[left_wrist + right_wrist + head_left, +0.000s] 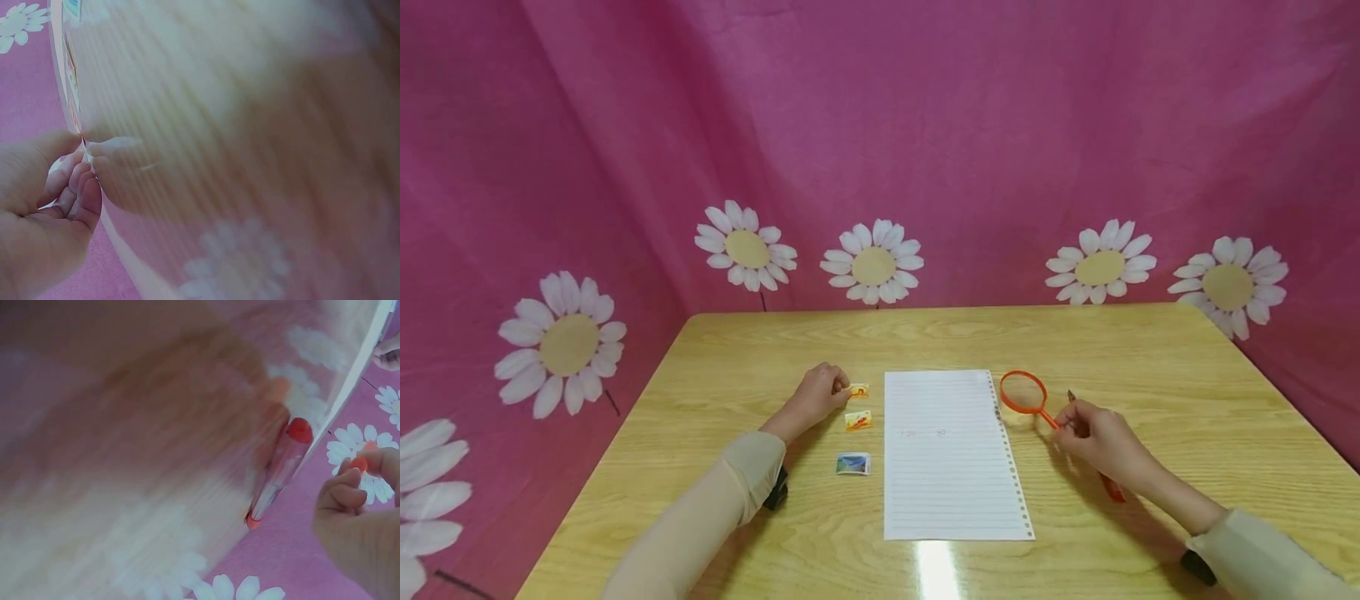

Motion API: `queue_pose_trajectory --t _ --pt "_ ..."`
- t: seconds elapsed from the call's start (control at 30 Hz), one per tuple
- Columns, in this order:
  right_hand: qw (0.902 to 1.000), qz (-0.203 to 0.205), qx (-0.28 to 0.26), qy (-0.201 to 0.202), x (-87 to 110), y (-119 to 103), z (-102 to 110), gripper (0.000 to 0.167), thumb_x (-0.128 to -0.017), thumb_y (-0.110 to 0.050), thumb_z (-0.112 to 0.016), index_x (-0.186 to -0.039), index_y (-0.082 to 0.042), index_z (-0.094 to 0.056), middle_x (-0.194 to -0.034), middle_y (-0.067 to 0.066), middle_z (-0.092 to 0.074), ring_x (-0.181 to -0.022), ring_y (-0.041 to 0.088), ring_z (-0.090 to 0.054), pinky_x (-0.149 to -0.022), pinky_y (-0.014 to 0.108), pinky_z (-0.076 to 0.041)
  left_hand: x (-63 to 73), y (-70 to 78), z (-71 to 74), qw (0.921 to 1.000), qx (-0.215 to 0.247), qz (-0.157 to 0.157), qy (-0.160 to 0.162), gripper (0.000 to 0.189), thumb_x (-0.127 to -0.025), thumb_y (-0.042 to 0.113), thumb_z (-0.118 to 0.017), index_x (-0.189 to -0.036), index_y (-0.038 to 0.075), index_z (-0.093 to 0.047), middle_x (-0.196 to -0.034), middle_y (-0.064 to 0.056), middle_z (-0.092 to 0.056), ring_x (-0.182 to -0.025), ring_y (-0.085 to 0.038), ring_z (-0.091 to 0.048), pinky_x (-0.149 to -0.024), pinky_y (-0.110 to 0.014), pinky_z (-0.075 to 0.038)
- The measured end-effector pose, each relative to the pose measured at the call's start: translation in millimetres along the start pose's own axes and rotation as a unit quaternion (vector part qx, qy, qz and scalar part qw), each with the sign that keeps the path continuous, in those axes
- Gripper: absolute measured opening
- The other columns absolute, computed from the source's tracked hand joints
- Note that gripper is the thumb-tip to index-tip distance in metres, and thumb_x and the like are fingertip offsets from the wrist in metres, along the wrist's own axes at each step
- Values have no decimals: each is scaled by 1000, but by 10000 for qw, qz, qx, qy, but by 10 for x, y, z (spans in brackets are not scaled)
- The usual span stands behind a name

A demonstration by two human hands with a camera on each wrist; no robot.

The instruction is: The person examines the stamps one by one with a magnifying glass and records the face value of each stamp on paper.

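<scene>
My left hand (822,393) is at the topmost of three small stamp-like pictures, its thumb and forefinger pinching the left edge of the yellow-orange stamp (860,390). Below it lie another yellow stamp (858,421) with a red figure and a blue-green stamp (853,465). In the left wrist view the fingertips meet at the stamp's edge. With my right hand (1101,437) I pinch the handle of an orange magnifying glass (1046,414), its round lens near the paper's right edge. A red pen (284,465) lies on the table, partly hidden under that hand in the head view.
A lined sheet of paper (951,483) with punched holes down its right side lies mid-table, bearing faint writing. The wooden table (737,342) meets a pink curtain (962,150) with white flowers at the back. Black bands show at both sleeves.
</scene>
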State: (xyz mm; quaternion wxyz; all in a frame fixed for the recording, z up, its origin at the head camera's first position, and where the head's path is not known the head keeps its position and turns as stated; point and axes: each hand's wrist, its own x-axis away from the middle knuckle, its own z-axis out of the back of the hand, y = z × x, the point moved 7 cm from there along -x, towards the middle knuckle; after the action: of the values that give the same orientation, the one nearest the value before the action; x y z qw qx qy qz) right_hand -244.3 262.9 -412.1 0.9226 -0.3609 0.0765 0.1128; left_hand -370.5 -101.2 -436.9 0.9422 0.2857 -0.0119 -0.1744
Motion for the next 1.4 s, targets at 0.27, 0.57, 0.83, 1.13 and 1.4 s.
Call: queue_pose_trajectory --t 0.27,0.57,0.83,1.13,1.4 --pt "9899 1206 477 580 -5 -102 36 17 -79 6 -72 -86 -6 -61 -67 -8 -53 -60 -6 -40 -49 16 -38 -22 -12 5 10000 46 12 43 9 -90 7 -67 -93 -1 -64 -85 -9 -54 -78 -17 -47 -71 -28 -41" --pt "9796 1682 852 696 -14 -130 25 21 -76 7 -74 -85 -7 -61 -69 -9 -52 -62 -7 -38 -50 14 -36 -15 -12 -11 10000 16 17 -60 8 -91 8 -67 -93 0 -64 -86 -9 -54 -78 -16 -46 -72 -29 -42" --pt "9767 1837 904 647 -33 -178 -11 24 -75 8 -76 -86 -7 -61 -72 -7 -55 -65 -6 -41 -51 16 -39 -14 -6 -5 10000 3 31 -73 8 -91 7 -66 -93 0 -63 -87 -9 -54 -79 -16 -46 -72 -29 -42" --pt "9695 2090 1066 711 -97 -279 -75 25 -72 8 -77 -85 -5 -61 -72 -6 -56 -65 -3 -44 -53 19 -42 4 6 5 9999 73 -38 -111 9 -92 8 -67 -92 0 -63 -86 -9 -53 -78 -17 -45 -72 -30 -42" --pt "9616 2388 1123 748 -154 -380 -141 25 -71 7 -78 -84 -5 -61 -73 -5 -57 -66 -1 -44 -55 18 -41 4 2 4 9999 91 19 -115 8 -92 8 -66 -93 0 -63 -86 -9 -53 -78 -17 -44 -72 -30 -41"
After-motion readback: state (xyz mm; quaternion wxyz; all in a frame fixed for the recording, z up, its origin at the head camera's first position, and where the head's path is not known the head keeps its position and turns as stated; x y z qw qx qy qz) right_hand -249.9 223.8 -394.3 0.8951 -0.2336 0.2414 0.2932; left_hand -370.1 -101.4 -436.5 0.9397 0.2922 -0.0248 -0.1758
